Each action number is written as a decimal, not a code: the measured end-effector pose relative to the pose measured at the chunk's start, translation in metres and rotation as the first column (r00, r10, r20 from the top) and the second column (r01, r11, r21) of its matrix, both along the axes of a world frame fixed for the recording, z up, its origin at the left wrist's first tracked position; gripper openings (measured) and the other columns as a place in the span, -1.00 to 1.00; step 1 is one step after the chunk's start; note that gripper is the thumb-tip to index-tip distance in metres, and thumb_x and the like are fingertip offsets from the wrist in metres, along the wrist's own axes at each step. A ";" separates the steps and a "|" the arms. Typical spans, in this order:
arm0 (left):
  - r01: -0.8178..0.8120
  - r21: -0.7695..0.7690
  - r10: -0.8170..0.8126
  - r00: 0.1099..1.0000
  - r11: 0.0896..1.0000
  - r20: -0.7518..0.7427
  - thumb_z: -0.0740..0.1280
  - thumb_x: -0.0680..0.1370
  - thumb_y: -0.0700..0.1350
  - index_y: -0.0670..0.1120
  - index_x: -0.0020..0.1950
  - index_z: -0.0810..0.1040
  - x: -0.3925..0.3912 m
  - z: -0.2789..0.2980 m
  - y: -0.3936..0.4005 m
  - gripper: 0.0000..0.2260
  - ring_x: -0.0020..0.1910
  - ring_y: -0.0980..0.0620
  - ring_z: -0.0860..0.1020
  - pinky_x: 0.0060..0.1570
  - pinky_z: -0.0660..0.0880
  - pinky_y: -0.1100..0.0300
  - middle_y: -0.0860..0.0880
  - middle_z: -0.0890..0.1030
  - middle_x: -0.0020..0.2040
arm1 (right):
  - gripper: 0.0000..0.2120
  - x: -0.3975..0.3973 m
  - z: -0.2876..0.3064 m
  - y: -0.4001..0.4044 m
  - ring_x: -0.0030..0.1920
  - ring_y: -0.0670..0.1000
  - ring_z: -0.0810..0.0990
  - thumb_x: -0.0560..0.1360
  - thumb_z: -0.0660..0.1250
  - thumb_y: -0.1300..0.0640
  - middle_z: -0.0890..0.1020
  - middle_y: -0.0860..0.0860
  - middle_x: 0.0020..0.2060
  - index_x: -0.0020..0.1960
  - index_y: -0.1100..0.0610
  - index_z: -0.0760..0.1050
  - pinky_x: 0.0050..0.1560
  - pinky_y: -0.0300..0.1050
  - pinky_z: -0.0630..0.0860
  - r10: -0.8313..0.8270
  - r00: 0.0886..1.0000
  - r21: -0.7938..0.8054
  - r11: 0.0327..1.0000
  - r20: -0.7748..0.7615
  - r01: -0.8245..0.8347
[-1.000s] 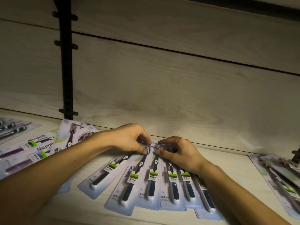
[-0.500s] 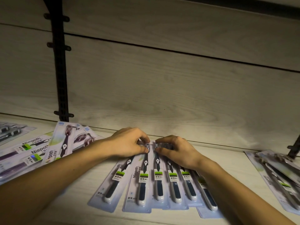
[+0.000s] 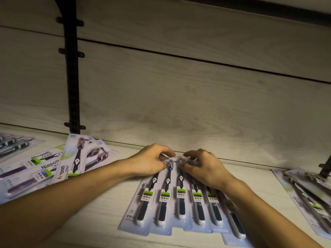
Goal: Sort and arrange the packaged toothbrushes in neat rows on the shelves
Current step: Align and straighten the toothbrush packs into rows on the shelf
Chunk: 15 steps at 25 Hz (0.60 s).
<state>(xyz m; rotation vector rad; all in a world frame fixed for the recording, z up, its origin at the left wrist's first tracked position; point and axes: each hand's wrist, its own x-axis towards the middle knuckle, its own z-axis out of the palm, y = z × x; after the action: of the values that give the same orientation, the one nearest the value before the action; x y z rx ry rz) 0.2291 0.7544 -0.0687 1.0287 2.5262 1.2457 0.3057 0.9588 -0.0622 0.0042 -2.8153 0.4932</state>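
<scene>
Several blister-packed dark-blue toothbrushes [image 3: 180, 204] lie overlapped in a row on the pale wooden shelf [image 3: 100, 217], handles towards me. My left hand [image 3: 152, 161] pinches the top ends of the leftmost packs. My right hand [image 3: 202, 167] rests beside it with its fingertips pressing the tops of the middle and right packs. The two hands nearly touch over the brush heads, which they partly hide. The rightmost pack [image 3: 232, 224] sits lower than the others.
A loose pile of purple toothbrush packs [image 3: 77, 158] lies at the left, with more packs [image 3: 14, 144] at the far left. Another overlapped stack [image 3: 311, 199] is at the right edge. A black shelf upright [image 3: 72, 77] runs up the wooden back wall.
The fanned-out left packs have been drawn in, so the row now stands closer and more parallel. Both hands stayed at the packs' top ends and shifted slightly.
</scene>
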 end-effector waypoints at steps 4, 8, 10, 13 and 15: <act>-0.066 0.128 0.049 0.991 0.990 0.125 0.35 0.55 -0.33 -0.04 0.24 0.60 -0.002 -0.004 0.005 -0.68 0.14 0.04 0.62 0.01 0.64 0.11 -0.02 0.63 0.16 | -0.53 -0.003 -0.004 0.001 0.15 0.04 0.58 0.56 0.28 -0.19 0.60 0.01 0.18 0.42 -0.07 0.44 0.15 0.00 0.54 -0.007 1.000 0.047 0.999 0.017 0.006; -0.025 0.104 0.004 0.980 0.994 0.199 0.30 0.50 -0.41 -0.09 0.28 0.57 -0.001 0.004 0.006 -0.59 0.21 0.05 0.58 0.25 0.53 0.18 -0.05 0.62 0.19 | -0.55 -0.004 -0.004 0.002 0.14 0.06 0.56 0.57 0.25 -0.21 0.58 0.02 0.17 0.40 -0.08 0.46 0.14 0.00 0.52 -0.007 0.999 0.085 0.996 0.037 0.004; 0.001 0.097 -0.020 0.980 0.995 0.199 0.25 0.46 -0.50 -0.12 0.29 0.55 -0.002 0.005 0.005 -0.52 0.26 0.04 0.56 0.31 0.49 0.17 -0.07 0.62 0.21 | -0.56 -0.004 -0.005 0.002 0.14 0.07 0.56 0.56 0.25 -0.23 0.58 0.02 0.17 0.38 -0.09 0.49 0.14 0.00 0.52 -0.006 0.999 0.089 0.996 0.033 0.003; -0.051 0.177 -0.004 0.955 0.983 0.296 0.21 0.43 -0.58 -0.12 0.21 0.58 -0.002 0.005 0.003 -0.49 0.21 0.03 0.59 0.15 0.56 0.12 -0.10 0.65 0.18 | -0.56 -0.004 -0.003 0.002 0.11 0.06 0.57 0.55 0.28 -0.25 0.60 0.02 0.13 0.34 -0.08 0.54 0.13 -0.01 0.52 -0.004 0.999 0.084 0.996 0.033 0.001; -0.123 0.249 0.023 0.928 0.961 0.372 0.23 0.43 -0.58 -0.15 0.20 0.61 -0.001 0.007 0.001 -0.51 0.14 0.00 0.63 -0.01 0.63 0.15 -0.10 0.67 0.14 | -0.58 -0.004 0.000 0.003 0.08 0.03 0.59 0.53 0.30 -0.26 0.62 -0.01 0.11 0.29 -0.08 0.57 0.11 -0.04 0.53 0.000 1.000 0.081 0.997 0.026 -0.002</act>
<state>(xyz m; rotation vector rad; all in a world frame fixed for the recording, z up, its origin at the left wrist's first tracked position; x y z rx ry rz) 0.2281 0.7556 -0.0613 0.6664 2.1685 1.6616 0.3013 0.9619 -0.0617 0.0154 -2.8585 0.3817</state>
